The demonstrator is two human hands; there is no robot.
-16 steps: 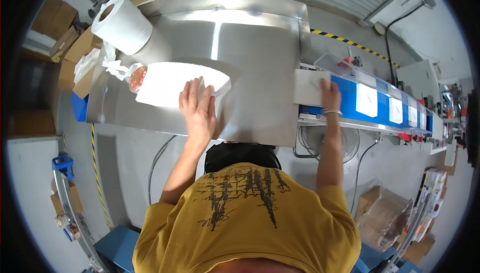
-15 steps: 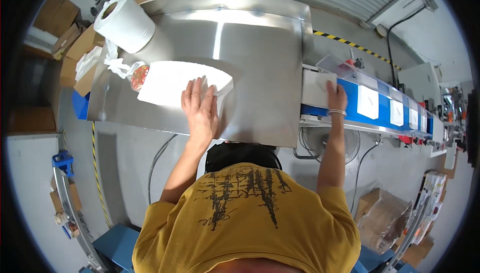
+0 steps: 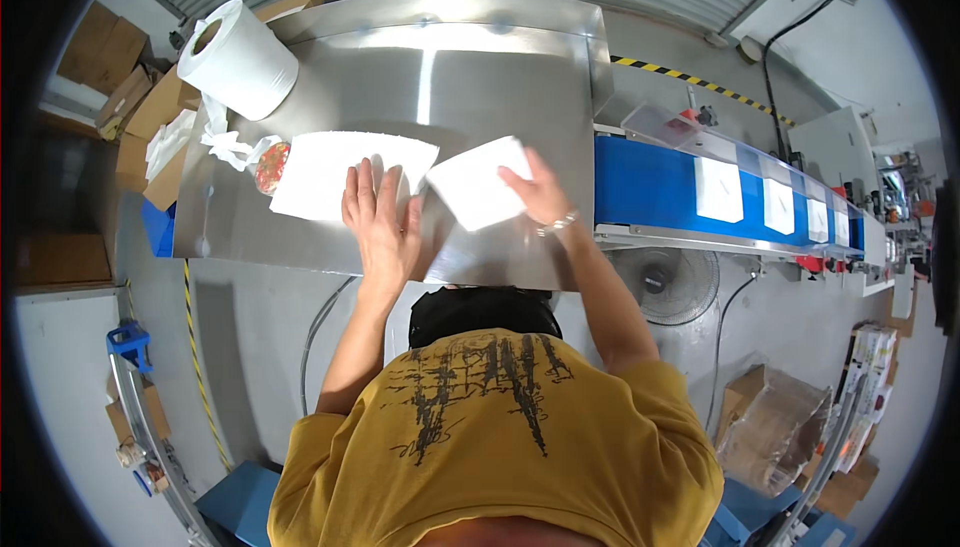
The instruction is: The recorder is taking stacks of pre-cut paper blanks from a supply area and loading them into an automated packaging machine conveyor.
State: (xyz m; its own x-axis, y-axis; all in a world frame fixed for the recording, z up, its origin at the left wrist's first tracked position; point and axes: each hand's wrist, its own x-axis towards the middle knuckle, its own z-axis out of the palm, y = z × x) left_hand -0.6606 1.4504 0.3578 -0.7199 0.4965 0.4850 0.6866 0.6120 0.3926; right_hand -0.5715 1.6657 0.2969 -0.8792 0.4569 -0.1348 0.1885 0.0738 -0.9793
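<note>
Fingers stretched out, my left hand (image 3: 380, 227) lies flat on the near right part of a fanned row of white sheets (image 3: 318, 172) on the steel table. My right hand (image 3: 541, 192) pinches the right edge of a square white sheet (image 3: 475, 187) between thumb and fingers. That sheet is tilted over the table, just right of the row, and slightly blurred. Whether it is a single sheet or a thin packet, I cannot tell. A round red patterned object (image 3: 270, 167) in clear wrap touches the row's left end.
A large white paper roll (image 3: 255, 72) stands at the table's far left, its loose end trailing down. On the right, a blue conveyor belt (image 3: 640, 182) adjoins the steel table (image 3: 500, 77) and carries several white sheets (image 3: 718, 190). Below it stands a round fan (image 3: 665, 282).
My right hand has moved left from the belt's near end to over the table, bringing the white sheet along. My left hand stays on the row, whose right end now lies flatter.
</note>
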